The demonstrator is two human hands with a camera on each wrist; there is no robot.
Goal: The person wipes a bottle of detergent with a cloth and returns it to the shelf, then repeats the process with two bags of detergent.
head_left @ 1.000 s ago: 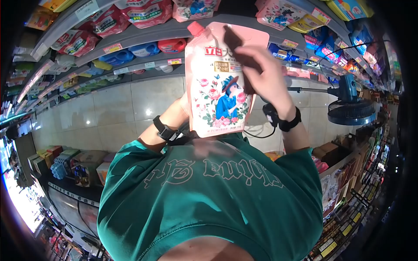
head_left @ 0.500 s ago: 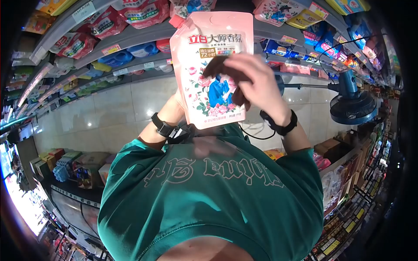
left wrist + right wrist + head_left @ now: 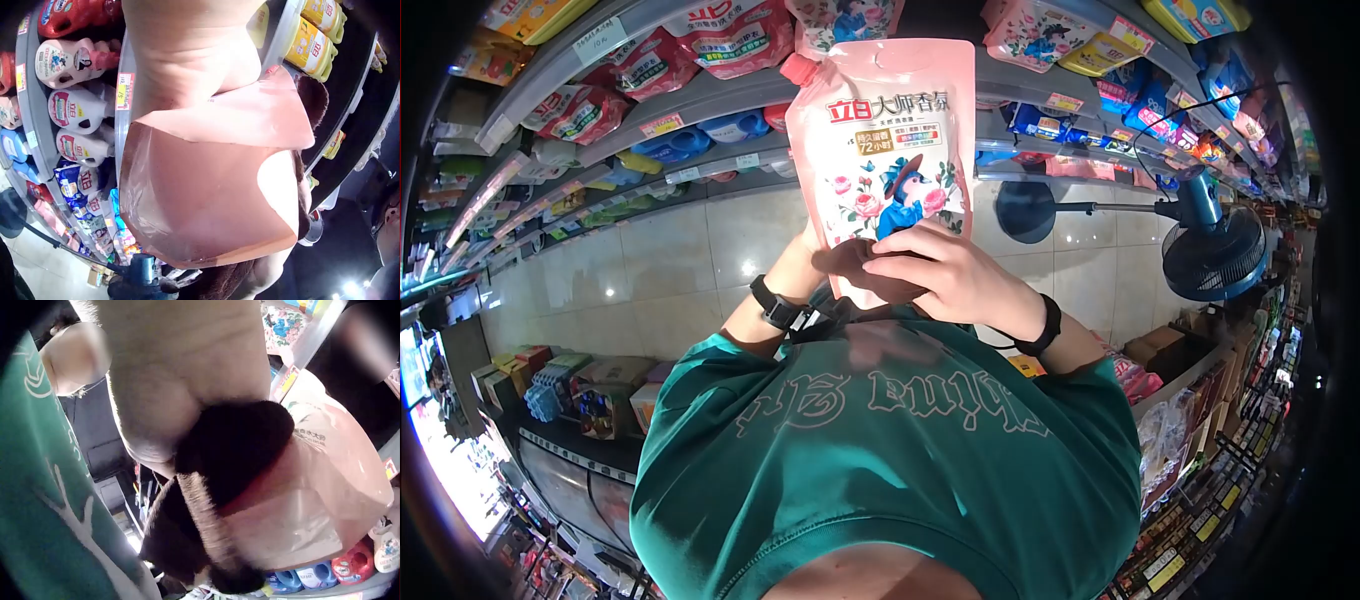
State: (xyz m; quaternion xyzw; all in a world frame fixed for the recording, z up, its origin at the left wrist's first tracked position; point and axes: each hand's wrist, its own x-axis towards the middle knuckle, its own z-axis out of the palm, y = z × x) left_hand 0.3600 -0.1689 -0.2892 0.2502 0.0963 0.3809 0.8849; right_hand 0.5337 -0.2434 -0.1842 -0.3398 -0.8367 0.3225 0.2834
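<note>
A pink pouch [image 3: 880, 185] with rose and blue-figure print stands upright before the chest, cap at its upper left. My left hand [image 3: 803, 262] grips its lower left side, the fingers mostly hidden behind it. Across the pouch's lower front, my right hand [image 3: 962, 280] holds a dark brown cloth [image 3: 858, 268] against the surface. The left wrist view shows the left hand [image 3: 194, 56] at the pouch's folded base [image 3: 200, 194], with cloth [image 3: 314, 97] beside it. In the right wrist view the cloth [image 3: 231, 444] lies under the right hand [image 3: 181, 362], touching the pouch [image 3: 331, 481].
Shelves [image 3: 750, 95] with similar pouches and detergent bottles run across the front. A teal fan [image 3: 1215, 255] stands at the right, its pole reaching toward the middle. Boxes [image 3: 612, 385] sit at the left and an open carton [image 3: 1165, 350] at the right. Tiled floor [image 3: 665, 255] shows below the shelves.
The right hand and cloth have moved down the pouch's front, from the upper right to the lower part. The pouch has shifted left, and its printed figure is uncovered.
</note>
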